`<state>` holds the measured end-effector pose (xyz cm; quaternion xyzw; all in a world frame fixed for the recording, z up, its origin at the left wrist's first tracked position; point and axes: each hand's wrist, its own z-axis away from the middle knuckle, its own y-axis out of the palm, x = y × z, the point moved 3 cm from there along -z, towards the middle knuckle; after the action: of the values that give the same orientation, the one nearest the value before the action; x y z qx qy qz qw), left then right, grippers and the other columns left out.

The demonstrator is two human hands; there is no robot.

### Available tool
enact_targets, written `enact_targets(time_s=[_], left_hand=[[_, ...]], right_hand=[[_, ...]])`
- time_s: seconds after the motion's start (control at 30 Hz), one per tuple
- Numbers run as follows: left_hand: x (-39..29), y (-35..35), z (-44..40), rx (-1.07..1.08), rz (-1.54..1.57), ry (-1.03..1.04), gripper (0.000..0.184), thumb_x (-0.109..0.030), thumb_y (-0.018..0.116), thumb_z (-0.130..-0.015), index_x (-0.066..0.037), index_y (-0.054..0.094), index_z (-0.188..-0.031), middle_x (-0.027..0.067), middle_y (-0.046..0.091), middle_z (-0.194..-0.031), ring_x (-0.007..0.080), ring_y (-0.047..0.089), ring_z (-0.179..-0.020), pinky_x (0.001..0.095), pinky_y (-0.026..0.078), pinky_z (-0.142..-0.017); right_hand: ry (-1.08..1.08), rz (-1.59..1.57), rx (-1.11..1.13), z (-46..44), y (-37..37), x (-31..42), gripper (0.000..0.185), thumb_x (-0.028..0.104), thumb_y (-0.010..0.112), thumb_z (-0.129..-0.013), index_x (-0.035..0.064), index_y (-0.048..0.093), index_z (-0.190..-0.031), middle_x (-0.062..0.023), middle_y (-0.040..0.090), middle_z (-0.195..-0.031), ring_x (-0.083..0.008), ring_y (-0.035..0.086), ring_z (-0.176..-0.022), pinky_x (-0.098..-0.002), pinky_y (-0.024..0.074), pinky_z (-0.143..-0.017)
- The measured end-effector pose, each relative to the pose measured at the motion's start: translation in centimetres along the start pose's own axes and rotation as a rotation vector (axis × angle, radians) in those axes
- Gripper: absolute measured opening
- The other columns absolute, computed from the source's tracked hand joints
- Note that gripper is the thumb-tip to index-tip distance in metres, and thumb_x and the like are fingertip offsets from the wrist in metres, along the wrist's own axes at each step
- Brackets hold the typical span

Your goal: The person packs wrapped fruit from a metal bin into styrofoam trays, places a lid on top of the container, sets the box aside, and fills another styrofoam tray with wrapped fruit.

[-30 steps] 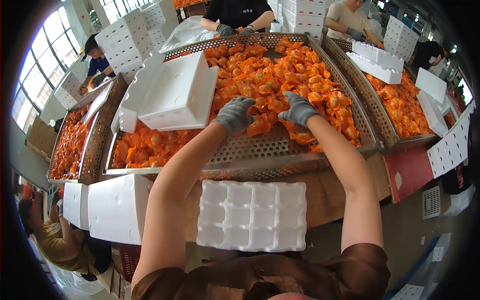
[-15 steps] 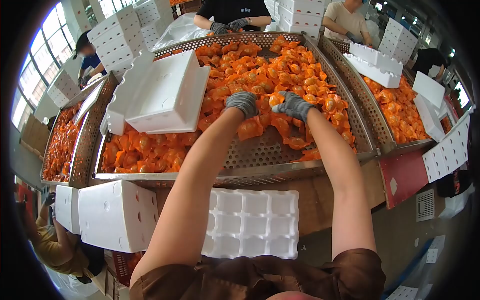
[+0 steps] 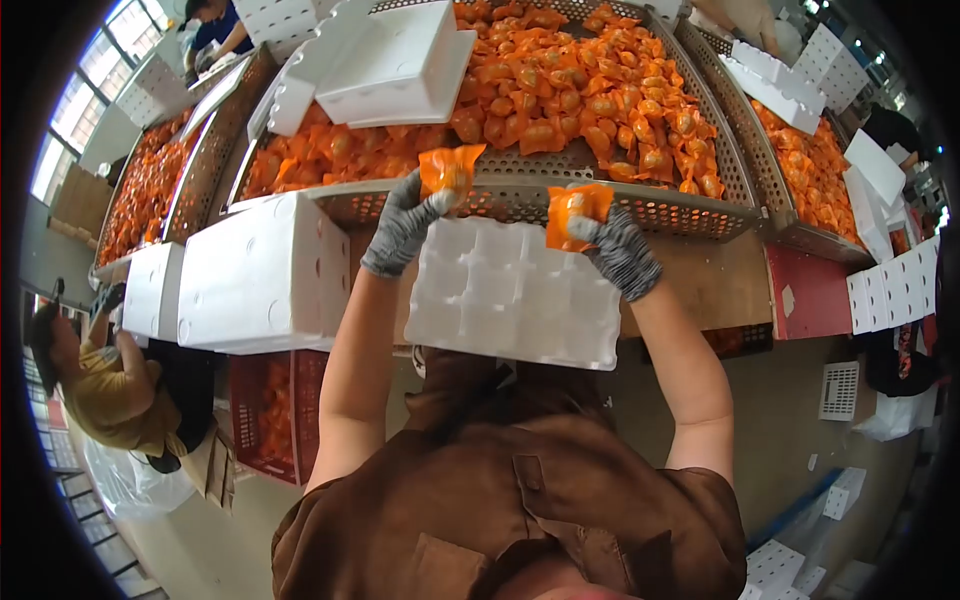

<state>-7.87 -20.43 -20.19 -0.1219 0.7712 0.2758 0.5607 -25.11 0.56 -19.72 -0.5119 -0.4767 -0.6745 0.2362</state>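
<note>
In the head view my left hand (image 3: 402, 222), in a grey glove, is closed on an orange plastic-wrapped packet (image 3: 447, 172) with twisted ends. My right hand (image 3: 622, 245), gloved the same way, grips another orange wrapped packet (image 3: 578, 214). Both are raised above the far edge of a white foam tray (image 3: 510, 290) with several square compartments, one hand near each far corner. I see nothing in its compartments. Beyond it, a perforated metal bin (image 3: 640, 195) holds a heap of similar wrapped packets (image 3: 540, 100); what is inside the wrappers cannot be made out.
White foam boxes (image 3: 250, 275) stand left of the tray. A foam lid and box (image 3: 385, 70) rest on the bin's left part. A red crate (image 3: 290, 415) with orange packets sits below. Neighbouring bins flank mine; a person in yellow (image 3: 130, 390) is at the left.
Both hands have come back from the heap towards me, each bringing out a wrapped packet above the tray. My view has tilted down, so the bin appears higher.
</note>
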Motion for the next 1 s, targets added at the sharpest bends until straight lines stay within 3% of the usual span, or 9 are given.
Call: enact_targets(time_s=[0.07, 0.2, 0.3, 0.33, 0.47, 0.57, 0.6, 0.7, 1.0], left_hand=[[1.3, -2.7, 2.1, 0.021, -0.14, -0.024, 0.044, -0.018, 0.069, -0.082, -0.001, 0.052, -0.119, -0.001, 0.059, -0.097, 0.0072, 0.054, -0.082, 0.0219, 0.047, -0.07], [3.8, -2.6, 4.8, -0.114, -0.183, -0.083, 0.043, -0.019, 0.07, -0.081, -0.003, 0.053, -0.118, -0.0014, 0.059, -0.095, 0.0064, 0.053, -0.078, 0.0224, 0.047, -0.068], [3.4, -0.8, 6.5, -0.1, -0.042, -0.304, 0.042, -0.02, 0.07, -0.081, -0.004, 0.054, -0.117, -0.0006, 0.06, -0.096, 0.0067, 0.054, -0.077, 0.0222, 0.047, -0.066], [3.5, -0.6, 6.8, -0.032, -0.096, -0.256, 0.043, -0.02, 0.07, -0.081, -0.004, 0.053, -0.117, 0.0005, 0.061, -0.097, 0.007, 0.056, -0.076, 0.0217, 0.048, -0.067], [3.3, -1.0, 6.5, -0.038, -0.099, -0.265, 0.045, -0.018, 0.07, -0.08, -0.005, 0.053, -0.121, 0.0012, 0.062, -0.1, 0.0082, 0.057, -0.081, 0.0229, 0.05, -0.068], [2.8, -1.5, 4.6, 0.197, -0.599, -0.059, 0.046, -0.013, 0.07, -0.079, -0.003, 0.053, -0.12, 0.0046, 0.063, -0.102, 0.0117, 0.059, -0.085, 0.0255, 0.051, -0.07], [2.2, -1.3, 4.4, 0.207, -0.837, -0.077, 0.044, -0.011, 0.068, -0.076, -0.004, 0.055, -0.118, 0.0103, 0.064, -0.102, 0.0203, 0.063, -0.09, 0.0316, 0.051, -0.075], [0.3, 1.4, 3.6, 0.421, -1.218, -0.104, 0.042, -0.01, 0.066, -0.074, -0.008, 0.058, -0.115, 0.0133, 0.064, -0.101, 0.0287, 0.062, -0.093, 0.0366, 0.049, -0.081], [2.0, 3.4, 2.5, 0.709, -1.629, -0.041, 0.031, -0.017, 0.059, -0.08, -0.023, 0.063, -0.11, 0.0086, 0.064, -0.093, 0.028, 0.06, -0.088, 0.038, 0.046, -0.082]], right_hand=[[0.013, 0.104, -0.069, 0.3, 1.8, -1.8, 0.045, 0.011, 0.069, -0.077, 0.0029, 0.049, -0.117, -0.008, 0.057, -0.107, -0.0177, 0.056, -0.101, -0.0318, 0.0483, -0.086], [-0.119, 0.695, -0.129, -2.4, 2.8, -4.7, 0.06, 0.023, 0.074, -0.072, 0.0016, 0.047, -0.121, -0.013, 0.057, -0.108, -0.0229, 0.056, -0.102, -0.0338, 0.0465, -0.086], [-0.066, 1.041, -0.067, -3.1, 2.8, -5.4, 0.06, 0.028, 0.072, -0.072, 0.0012, 0.048, -0.12, -0.0152, 0.058, -0.105, -0.0253, 0.058, -0.099, -0.0342, 0.0463, -0.086], [0.066, 1.14, 0.017, -2.6, 3.9, -4.4, 0.055, 0.027, 0.07, -0.072, 0.0017, 0.051, -0.117, -0.017, 0.06, -0.102, -0.0294, 0.059, -0.096, -0.0353, 0.0468, -0.085], [-0.127, 1.301, 0.005, -0.2, 6.0, -3.3, 0.044, 0.021, 0.068, -0.07, 0.005, 0.055, -0.11, -0.0183, 0.061, -0.101, -0.0329, 0.059, -0.095, -0.0394, 0.0474, -0.084], [0.107, 1.595, 0.047, 0.4, 6.7, -2.8, 0.041, 0.021, 0.068, -0.07, 0.0073, 0.057, -0.107, -0.0181, 0.061, -0.101, -0.0317, 0.059, -0.096, -0.0397, 0.0475, -0.084], [0.26, 1.624, 0.096, 0.5, 7.5, -2.5, 0.038, 0.02, 0.069, -0.071, 0.0085, 0.059, -0.105, -0.0176, 0.059, -0.104, -0.032, 0.058, -0.098, -0.04, 0.0477, -0.084], [0.178, 1.669, -0.017, 0.8, 6.9, -4.5, 0.037, 0.021, 0.07, -0.072, 0.0081, 0.059, -0.105, -0.0176, 0.055, -0.106, -0.0333, 0.058, -0.098, -0.0401, 0.0481, -0.084], [0.204, 1.705, 0.064, 0.2, 5.3, -6.1, 0.039, 0.031, 0.069, -0.074, 0.0089, 0.061, -0.105, -0.0156, 0.061, -0.096, -0.0317, 0.06, -0.091, -0.0408, 0.0484, -0.08]])
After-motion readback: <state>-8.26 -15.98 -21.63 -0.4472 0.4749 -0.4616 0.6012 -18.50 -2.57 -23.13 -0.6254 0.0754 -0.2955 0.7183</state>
